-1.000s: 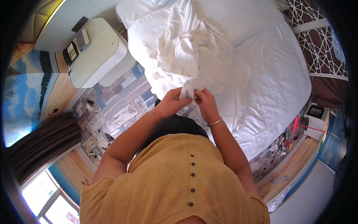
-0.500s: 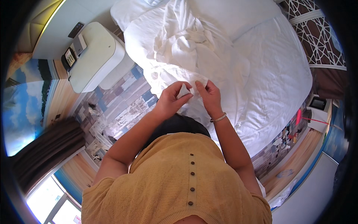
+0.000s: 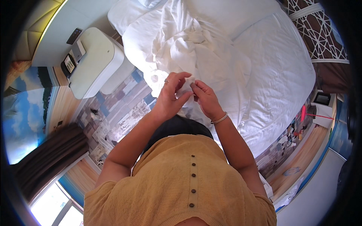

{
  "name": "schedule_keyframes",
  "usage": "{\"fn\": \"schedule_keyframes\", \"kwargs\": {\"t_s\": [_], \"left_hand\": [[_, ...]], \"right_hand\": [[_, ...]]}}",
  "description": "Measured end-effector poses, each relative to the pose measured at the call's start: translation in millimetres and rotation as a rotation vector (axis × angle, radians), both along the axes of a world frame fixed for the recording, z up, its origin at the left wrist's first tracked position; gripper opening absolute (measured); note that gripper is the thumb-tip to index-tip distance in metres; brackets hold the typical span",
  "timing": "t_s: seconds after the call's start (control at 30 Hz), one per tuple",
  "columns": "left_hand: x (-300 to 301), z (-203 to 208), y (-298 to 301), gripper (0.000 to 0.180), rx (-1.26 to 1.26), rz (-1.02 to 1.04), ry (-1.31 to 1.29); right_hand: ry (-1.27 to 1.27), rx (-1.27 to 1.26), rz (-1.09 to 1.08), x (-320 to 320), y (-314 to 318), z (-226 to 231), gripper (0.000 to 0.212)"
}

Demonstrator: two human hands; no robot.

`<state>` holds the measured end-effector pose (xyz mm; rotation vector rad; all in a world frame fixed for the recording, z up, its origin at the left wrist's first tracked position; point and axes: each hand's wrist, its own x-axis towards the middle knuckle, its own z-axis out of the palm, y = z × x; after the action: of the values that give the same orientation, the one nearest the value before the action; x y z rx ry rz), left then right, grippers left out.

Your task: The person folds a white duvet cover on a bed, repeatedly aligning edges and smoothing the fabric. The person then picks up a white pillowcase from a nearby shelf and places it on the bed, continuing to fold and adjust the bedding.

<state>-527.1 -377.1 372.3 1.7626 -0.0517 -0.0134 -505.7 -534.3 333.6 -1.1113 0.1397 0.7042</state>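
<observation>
A rumpled white bed sheet (image 3: 184,51) lies bunched over the near left part of the bed, its near edge reaching my hands. My right hand (image 3: 207,100), with a bracelet at the wrist, pinches a bit of that white cloth between thumb and fingers. Just to its left, my left hand (image 3: 170,97) has its thumb and fingers parted and curved around a gap, with a ring on one finger. No cloth shows gripped in it. Part of the sheet's near edge is hidden behind my hands.
The bed (image 3: 281,64) fills the middle and right, with smooth white bedding. On the left a pale rounded bedside cabinet (image 3: 96,56) carries a phone (image 3: 69,64). A dark curtain (image 3: 52,154) hangs at lower left. Scraps litter the patterned floor (image 3: 281,150) at right.
My left hand has opened from its pinch and let go of the cloth. The right hand has shifted slightly left, still pinching the sheet. The view has tilted a little.
</observation>
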Motion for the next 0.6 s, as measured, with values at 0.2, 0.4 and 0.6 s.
{"fn": "schedule_keyframes", "kwargs": {"t_s": [0.2, 0.4, 0.6], "left_hand": [[1.0, -25.6, 8.0, 0.023, -0.305, 0.097, 0.352], [0.1, -15.5, 3.2, 0.025, -0.291, 0.057, 0.247], [13.7, 12.6, 5.2, 0.027, 0.144, -0.092, -0.052]], "right_hand": [[-0.084, -0.04, -0.102, -1.5, -0.4, -4.8, 0.016], [-0.185, -0.126, -0.145, 2.7, -0.7, 2.3, 0.015], [-0.269, -0.157, -0.117, -0.9, -0.3, 4.6, 0.018]]}}
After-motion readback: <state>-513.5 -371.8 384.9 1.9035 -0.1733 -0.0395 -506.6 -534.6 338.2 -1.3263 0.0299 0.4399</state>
